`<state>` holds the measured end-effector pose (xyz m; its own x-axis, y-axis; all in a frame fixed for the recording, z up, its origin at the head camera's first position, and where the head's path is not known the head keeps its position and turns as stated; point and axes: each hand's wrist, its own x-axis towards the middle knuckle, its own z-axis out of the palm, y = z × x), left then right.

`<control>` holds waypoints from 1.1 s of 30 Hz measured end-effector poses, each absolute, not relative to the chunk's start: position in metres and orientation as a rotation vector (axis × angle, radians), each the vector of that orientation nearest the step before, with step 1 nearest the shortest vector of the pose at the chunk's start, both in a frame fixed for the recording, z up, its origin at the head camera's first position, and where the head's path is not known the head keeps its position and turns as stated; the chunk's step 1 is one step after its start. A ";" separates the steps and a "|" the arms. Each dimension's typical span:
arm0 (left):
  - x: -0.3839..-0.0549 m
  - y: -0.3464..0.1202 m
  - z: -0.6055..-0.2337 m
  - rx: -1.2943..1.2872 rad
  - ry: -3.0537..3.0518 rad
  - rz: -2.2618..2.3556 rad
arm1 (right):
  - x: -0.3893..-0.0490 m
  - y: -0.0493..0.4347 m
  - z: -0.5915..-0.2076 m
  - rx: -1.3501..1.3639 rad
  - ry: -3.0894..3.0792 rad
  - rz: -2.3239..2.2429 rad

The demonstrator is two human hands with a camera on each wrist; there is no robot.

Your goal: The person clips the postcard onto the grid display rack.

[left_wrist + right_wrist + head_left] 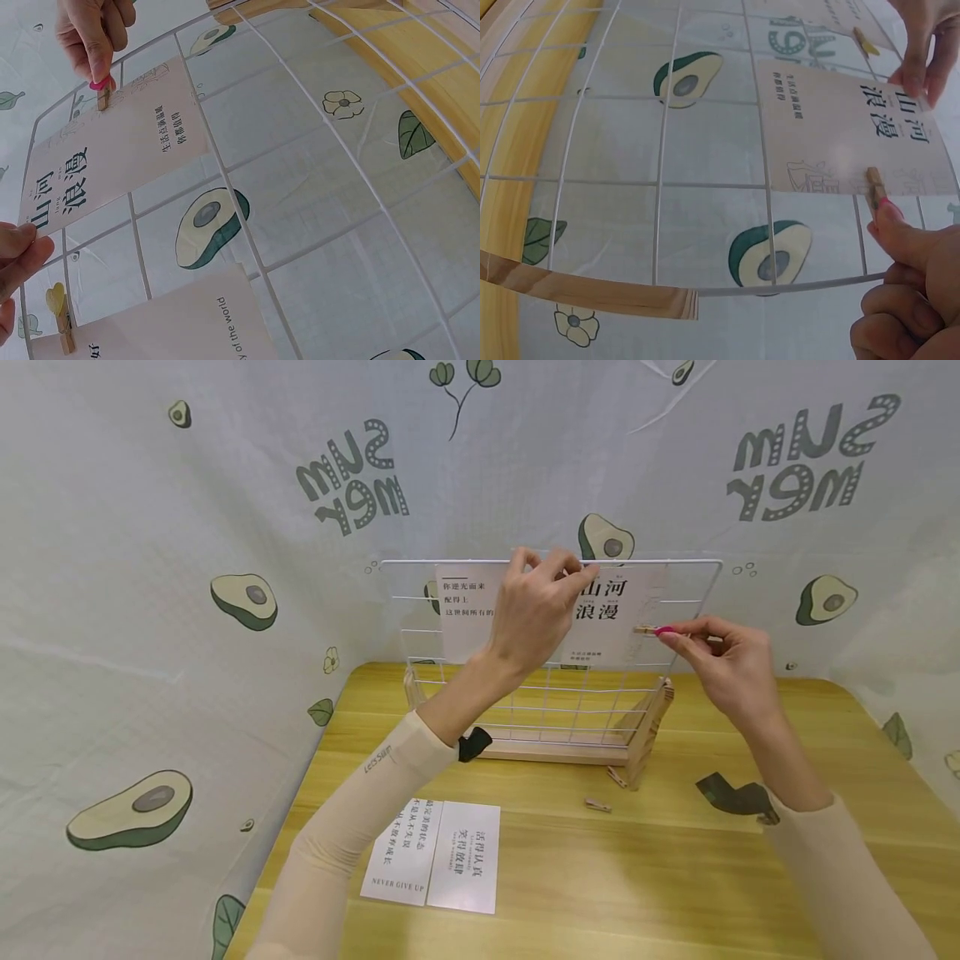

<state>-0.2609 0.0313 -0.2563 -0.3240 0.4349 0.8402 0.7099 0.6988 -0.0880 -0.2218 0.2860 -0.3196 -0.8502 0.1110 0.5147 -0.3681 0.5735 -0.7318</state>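
My left hand (536, 606) pinches the upper left corner of a white printed card (618, 642) at the top of a white wire grid (330, 124). At the card's right edge, my right hand (727, 664) grips a small wooden clothespin (874, 180) with a pink decoration between thumb and fingers. The clothespin's tip overlaps the card's edge in both wrist views. Left of it, a second printed card (465, 639) hangs on the grid, partly hidden by my left hand. A clothespin with a yellow heart (61, 319) clips that card's edge.
A wooden stand (540, 753) holds the grid upright on the wooden table (600, 885). Two more cards (465, 852) lie side by side at the front left. A loose clothespin (597, 805) lies before the stand, another by its right foot. Avocado-print cloth (225, 468) hangs behind.
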 end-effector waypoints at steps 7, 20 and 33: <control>-0.260 0.032 -0.257 -0.865 -1.972 -0.368 | -0.223 0.286 -0.318 0.219 -2.306 1.212; -0.256 0.033 -0.264 -0.823 -1.802 -0.353 | -0.218 0.282 -0.327 0.262 -2.195 1.120; -0.225 -0.001 -0.288 -0.875 -1.719 -0.511 | -0.175 0.261 -0.337 0.264 -1.976 1.129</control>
<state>-0.2247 -0.0011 -0.2879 -0.1407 0.3001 0.9435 0.7667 0.6359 -0.0879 -0.1747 0.2615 -0.3375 -0.6373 0.2055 0.7427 -0.5356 0.5747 -0.6187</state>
